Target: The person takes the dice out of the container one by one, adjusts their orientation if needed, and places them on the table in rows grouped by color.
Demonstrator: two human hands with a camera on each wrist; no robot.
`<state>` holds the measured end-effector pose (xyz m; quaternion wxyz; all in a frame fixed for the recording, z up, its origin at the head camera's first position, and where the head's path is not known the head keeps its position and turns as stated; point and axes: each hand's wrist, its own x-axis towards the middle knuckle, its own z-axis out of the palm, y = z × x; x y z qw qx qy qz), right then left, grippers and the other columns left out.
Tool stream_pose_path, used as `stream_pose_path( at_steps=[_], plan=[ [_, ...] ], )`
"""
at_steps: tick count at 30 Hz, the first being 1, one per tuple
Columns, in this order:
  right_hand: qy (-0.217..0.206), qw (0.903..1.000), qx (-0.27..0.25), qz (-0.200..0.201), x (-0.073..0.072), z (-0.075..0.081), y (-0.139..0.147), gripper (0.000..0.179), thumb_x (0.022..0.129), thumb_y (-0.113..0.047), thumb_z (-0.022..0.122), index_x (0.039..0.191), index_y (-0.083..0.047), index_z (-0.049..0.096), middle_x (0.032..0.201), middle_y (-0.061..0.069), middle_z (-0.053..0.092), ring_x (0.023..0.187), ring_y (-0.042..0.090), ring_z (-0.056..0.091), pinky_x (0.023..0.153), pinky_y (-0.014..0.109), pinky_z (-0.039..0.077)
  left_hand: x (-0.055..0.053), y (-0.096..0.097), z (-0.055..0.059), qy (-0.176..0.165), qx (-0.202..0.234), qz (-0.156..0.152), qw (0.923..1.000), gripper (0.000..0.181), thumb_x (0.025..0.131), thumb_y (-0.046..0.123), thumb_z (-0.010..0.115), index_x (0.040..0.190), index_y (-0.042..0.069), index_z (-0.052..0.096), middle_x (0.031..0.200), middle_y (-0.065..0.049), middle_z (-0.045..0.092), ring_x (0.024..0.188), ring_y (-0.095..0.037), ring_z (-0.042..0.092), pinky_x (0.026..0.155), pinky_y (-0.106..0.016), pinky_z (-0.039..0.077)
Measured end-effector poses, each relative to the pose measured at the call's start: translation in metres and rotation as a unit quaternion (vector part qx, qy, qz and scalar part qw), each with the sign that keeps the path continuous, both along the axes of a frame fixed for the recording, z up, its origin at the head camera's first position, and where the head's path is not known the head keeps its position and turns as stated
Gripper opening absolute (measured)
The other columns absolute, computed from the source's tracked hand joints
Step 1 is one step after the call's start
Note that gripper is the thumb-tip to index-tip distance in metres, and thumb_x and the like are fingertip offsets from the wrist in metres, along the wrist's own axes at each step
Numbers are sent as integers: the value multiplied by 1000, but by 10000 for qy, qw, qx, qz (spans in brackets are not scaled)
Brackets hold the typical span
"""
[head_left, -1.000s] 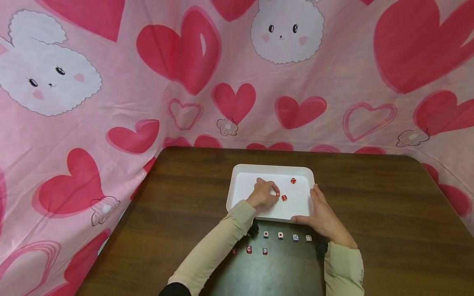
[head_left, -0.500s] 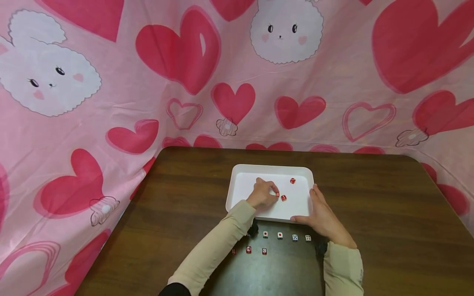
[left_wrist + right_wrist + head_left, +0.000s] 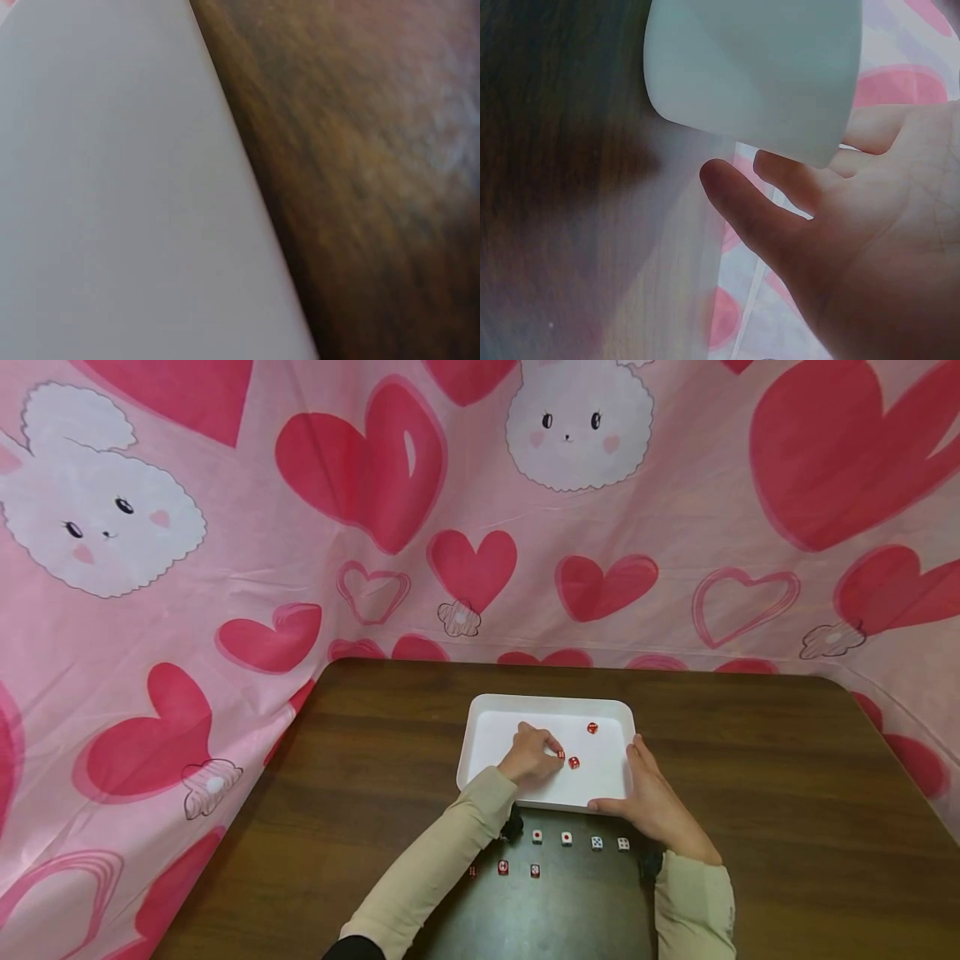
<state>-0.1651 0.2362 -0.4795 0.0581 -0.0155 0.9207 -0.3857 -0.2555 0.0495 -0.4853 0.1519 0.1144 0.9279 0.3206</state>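
A shallow white tray (image 3: pixel 551 698) stands on the table, its outer wall (image 3: pixel 135 180) filling the left side of the left wrist view. Over the tray floor my left hand (image 3: pixel 529 754) pinches a red die (image 3: pixel 560 755) between thumb and forefinger. Close to its right lies a second red die (image 3: pixel 573 762), and another red die (image 3: pixel 592 727) sits farther back. My right hand (image 3: pixel 658 797) is at the tray's front right corner, fingers along the right side and thumb at the front rim. In the right wrist view its fingers are extended beside the tray corner (image 3: pixel 750 67).
In front of the tray, white dice (image 3: pixel 566 839) stand in a row on the dark table (image 3: pixel 787 793). Nearer still is a row of red dice (image 3: pixel 503 867), its left end partly behind the left sleeve (image 3: pixel 442 852). A pink heart-print cloth (image 3: pixel 547 527) hangs behind.
Both hands and the dice stay almost where they were; the view shifts very slightly. My left hand keeps its pinch on the red die.
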Motion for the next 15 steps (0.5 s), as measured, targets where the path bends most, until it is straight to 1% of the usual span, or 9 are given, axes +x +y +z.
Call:
stream_pose_path(
  at_steps=[5, 8, 11, 15],
  plan=[
    [-32, 10000, 16, 1, -1, 0, 0, 118, 71, -39, 84, 149, 11, 12, 156, 33, 5, 141, 52, 17, 109, 64, 25, -1, 0, 0, -2, 33, 80, 10000, 9, 80, 14, 73, 88, 9, 73, 111, -14, 50, 100, -25, 49, 89, -30, 43],
    [-76, 10000, 47, -1, 0, 1, 0, 118, 71, -40, 84, 149, 11, 11, 156, 33, 4, 141, 52, 17, 109, 63, 25, -1, 0, 0, 10, 74, 103, 9999, 10, 80, 14, 73, 88, 9, 74, 112, -13, 51, 98, -21, 49, 88, -29, 43],
    [-91, 9999, 69, -1, 0, 1, 0, 119, 71, -41, 84, 149, 11, 11, 156, 33, 4, 140, 51, 17, 109, 63, 26, -2, -1, 1, -1, 185, 130, 9997, 11, 80, 14, 73, 89, 8, 74, 105, -9, 55, 92, -17, 50, 84, -26, 43],
    [-113, 9999, 45, -17, -1, 1, 0, 119, 71, -40, 84, 150, 10, 10, 156, 32, 5, 140, 51, 18, 109, 63, 26, -5, -3, 3, -102, 436, 227, 9987, 13, 81, 14, 74, 91, 7, 75, 90, -4, 65, 78, -10, 52, 73, -21, 44]
  ],
)
